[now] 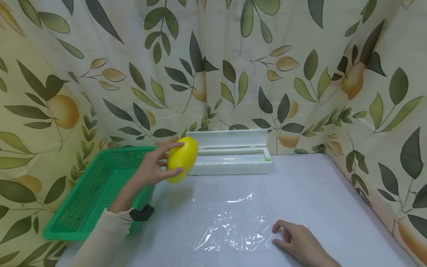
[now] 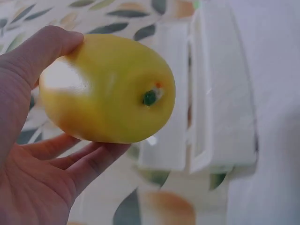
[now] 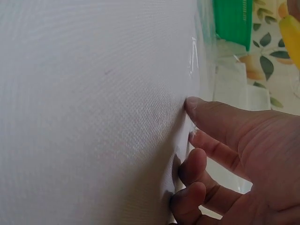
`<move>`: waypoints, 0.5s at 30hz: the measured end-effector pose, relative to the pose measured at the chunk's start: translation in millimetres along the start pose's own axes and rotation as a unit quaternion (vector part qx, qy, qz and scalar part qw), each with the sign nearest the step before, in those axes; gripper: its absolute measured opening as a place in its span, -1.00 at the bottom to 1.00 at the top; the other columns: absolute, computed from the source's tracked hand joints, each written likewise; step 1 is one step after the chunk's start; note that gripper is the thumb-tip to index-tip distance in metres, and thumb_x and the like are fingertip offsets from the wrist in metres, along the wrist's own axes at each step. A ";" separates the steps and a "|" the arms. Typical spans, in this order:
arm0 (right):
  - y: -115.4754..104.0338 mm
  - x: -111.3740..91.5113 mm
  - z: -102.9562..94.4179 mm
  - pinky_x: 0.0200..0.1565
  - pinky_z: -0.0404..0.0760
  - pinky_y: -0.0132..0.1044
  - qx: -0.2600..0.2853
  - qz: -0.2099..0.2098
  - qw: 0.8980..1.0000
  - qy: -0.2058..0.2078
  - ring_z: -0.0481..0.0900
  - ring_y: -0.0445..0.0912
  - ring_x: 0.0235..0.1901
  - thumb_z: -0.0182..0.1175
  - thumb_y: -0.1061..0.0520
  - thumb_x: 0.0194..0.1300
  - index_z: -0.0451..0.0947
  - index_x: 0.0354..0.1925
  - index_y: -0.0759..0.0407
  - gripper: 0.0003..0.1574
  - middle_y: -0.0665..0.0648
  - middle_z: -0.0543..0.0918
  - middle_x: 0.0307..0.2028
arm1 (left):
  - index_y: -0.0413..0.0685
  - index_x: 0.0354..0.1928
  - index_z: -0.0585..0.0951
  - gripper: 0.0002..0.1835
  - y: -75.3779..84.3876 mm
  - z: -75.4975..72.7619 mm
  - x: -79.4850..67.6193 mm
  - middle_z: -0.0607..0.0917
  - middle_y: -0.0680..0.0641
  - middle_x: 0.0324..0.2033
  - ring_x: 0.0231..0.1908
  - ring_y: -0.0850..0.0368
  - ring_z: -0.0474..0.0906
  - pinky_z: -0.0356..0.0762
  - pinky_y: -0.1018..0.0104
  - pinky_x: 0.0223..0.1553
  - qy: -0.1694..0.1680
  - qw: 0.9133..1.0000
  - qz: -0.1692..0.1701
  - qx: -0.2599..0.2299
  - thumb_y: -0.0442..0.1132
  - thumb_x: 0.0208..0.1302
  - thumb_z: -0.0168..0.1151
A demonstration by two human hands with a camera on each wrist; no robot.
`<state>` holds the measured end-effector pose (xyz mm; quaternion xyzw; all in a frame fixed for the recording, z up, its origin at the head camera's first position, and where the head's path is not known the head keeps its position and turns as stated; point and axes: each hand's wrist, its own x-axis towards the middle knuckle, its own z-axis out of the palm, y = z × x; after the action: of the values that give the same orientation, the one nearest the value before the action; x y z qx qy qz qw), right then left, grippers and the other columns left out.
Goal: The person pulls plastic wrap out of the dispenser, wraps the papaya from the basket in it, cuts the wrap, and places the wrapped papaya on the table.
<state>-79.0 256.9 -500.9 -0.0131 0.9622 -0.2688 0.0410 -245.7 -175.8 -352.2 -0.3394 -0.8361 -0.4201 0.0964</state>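
Note:
In my left hand (image 1: 151, 168) is a smooth yellow fruit (image 1: 182, 159), mango-like in shape, gripped between thumb and fingers and raised above the table. The left wrist view shows a small green stem nub (image 2: 150, 97) at one end of the fruit. A sheet of clear plastic wrap (image 1: 230, 230), wrinkled and shiny, lies on the white tabletop. At the sheet's right edge rests my right hand (image 1: 300, 241), its fingers loosely bent. Its thumb (image 3: 206, 110) and index fingertip stand apart, touching down by the wrap's edge.
Behind the sheet stands a white plastic-wrap box (image 1: 230, 168) with its lid (image 1: 230, 139) raised and a green piece at its right end. A green perforated basket (image 1: 100, 157) sits on the left, under my left forearm. Leaf-patterned curtain (image 1: 227, 74) encloses the table (image 1: 300, 185).

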 end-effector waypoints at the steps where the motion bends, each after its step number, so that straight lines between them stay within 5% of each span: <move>1: -1.0 0.6 0.2 -0.50 0.27 -0.35 0.000 0.004 1.000 0.000 0.25 -0.25 -0.62 0.58 0.00 0.04 0.60 -0.24 -0.20 -0.63 -0.11 0.37 -0.63 | 0.08 0.40 0.49 -0.25 1.3 7.1 1.2 0.52 -0.17 0.31 0.01 -0.16 0.68 0.74 0.14 -0.14 -0.011 1.000 0.004 0.000 -0.24 0.14 0.56; 9: 1.3 1.9 -2.2 -0.49 0.28 -0.37 0.002 -0.037 0.999 0.001 0.24 -0.30 -0.61 0.56 -0.01 0.07 0.59 -0.24 -0.20 -0.66 -0.17 0.35 -0.63 | 0.16 0.34 0.55 -0.34 4.3 70.1 7.7 0.57 -0.06 0.28 0.10 0.00 0.56 0.71 0.20 -0.13 -0.081 0.996 0.033 0.004 -0.18 0.17 0.52; 15: 1.9 3.7 -4.0 -0.50 0.28 -0.38 -0.003 -0.041 0.999 0.000 0.25 -0.31 -0.61 0.54 0.00 0.10 0.59 -0.23 -0.18 -0.68 -0.17 0.36 -0.62 | 0.26 0.33 0.56 -0.35 0.9 121.2 -2.2 0.51 -0.10 0.31 0.18 -0.03 0.48 0.57 0.08 0.09 -0.151 0.987 0.043 0.028 -0.17 0.16 0.49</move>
<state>-83.0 260.4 -498.8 -0.0522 0.9618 -0.2671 0.0299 -228.5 -83.5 -428.8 -0.4319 -0.8370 -0.3360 -0.0030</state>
